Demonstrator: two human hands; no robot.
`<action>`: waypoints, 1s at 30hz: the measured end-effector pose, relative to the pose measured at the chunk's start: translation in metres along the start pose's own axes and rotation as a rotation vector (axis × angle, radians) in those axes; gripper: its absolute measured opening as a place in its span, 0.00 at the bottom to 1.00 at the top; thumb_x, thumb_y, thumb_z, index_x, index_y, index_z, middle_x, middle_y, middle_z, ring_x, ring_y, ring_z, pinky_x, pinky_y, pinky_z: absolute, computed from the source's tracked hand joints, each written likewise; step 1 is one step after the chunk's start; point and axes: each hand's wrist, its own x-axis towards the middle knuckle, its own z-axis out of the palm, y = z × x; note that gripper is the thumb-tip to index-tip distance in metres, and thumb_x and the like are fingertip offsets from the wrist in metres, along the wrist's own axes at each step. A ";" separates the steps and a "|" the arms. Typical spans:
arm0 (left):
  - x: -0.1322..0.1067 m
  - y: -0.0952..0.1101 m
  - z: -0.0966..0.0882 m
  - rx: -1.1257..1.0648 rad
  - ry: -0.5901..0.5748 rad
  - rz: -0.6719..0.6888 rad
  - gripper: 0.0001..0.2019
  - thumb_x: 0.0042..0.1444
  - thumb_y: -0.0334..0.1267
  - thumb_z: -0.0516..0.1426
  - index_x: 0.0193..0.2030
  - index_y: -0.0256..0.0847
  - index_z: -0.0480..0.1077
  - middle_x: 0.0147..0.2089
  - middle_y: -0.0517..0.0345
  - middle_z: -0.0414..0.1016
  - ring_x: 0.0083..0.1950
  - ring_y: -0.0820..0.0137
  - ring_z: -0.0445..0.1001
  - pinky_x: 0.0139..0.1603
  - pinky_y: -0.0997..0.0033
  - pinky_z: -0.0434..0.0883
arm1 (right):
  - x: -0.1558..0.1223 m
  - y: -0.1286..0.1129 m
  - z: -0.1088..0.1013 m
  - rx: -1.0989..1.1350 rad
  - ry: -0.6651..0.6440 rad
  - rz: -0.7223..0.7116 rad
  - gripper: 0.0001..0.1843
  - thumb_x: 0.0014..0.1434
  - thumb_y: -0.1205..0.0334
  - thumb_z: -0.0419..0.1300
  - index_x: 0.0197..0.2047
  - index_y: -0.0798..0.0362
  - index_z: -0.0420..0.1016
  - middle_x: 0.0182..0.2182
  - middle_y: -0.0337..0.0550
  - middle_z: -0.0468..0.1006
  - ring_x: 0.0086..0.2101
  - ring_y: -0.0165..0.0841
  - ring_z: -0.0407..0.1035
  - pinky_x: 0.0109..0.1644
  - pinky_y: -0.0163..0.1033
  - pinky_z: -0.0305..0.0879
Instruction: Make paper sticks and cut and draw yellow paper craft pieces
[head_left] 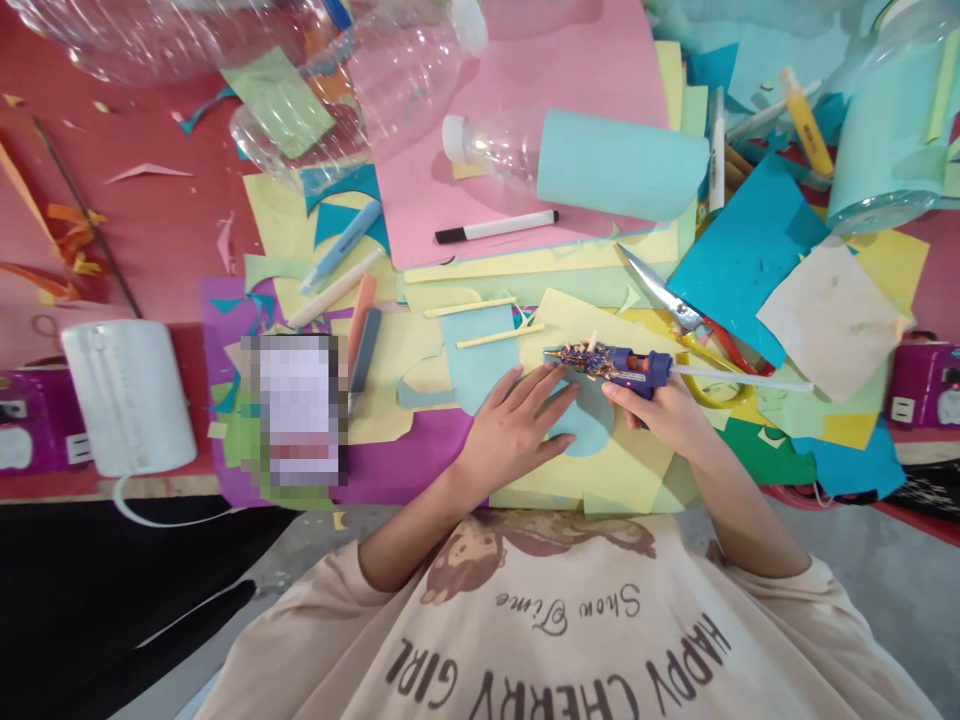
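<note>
My left hand (517, 425) lies flat with fingers stretched out, pressing on a light blue paper cutout (589, 425) that rests on a yellow sheet (630, 475). My right hand (664, 410) is closed around a small blue hot glue gun (634, 367). The gun lies level, its crusted nozzle (574, 355) pointing left just above my left fingertips. A white glue stick (742, 377) juts out of its back to the right.
Coloured paper sheets and scraps cover the red table (150, 230). Red-handled scissors (690, 315), a black-capped marker (495, 228), pastel pens (341, 245), clear plastic bottles (390, 80), one wrapped in blue paper (622, 165), a white cylinder (127, 395) and purple power strips (926, 385) lie around.
</note>
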 end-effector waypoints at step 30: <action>-0.001 0.001 0.001 -0.013 -0.021 -0.013 0.23 0.63 0.48 0.53 0.60 0.40 0.67 0.64 0.46 0.68 0.64 0.59 0.67 0.66 0.55 0.62 | -0.010 0.009 -0.008 0.012 0.043 0.010 0.19 0.57 0.46 0.59 0.23 0.51 0.64 0.13 0.32 0.63 0.18 0.27 0.61 0.25 0.35 0.60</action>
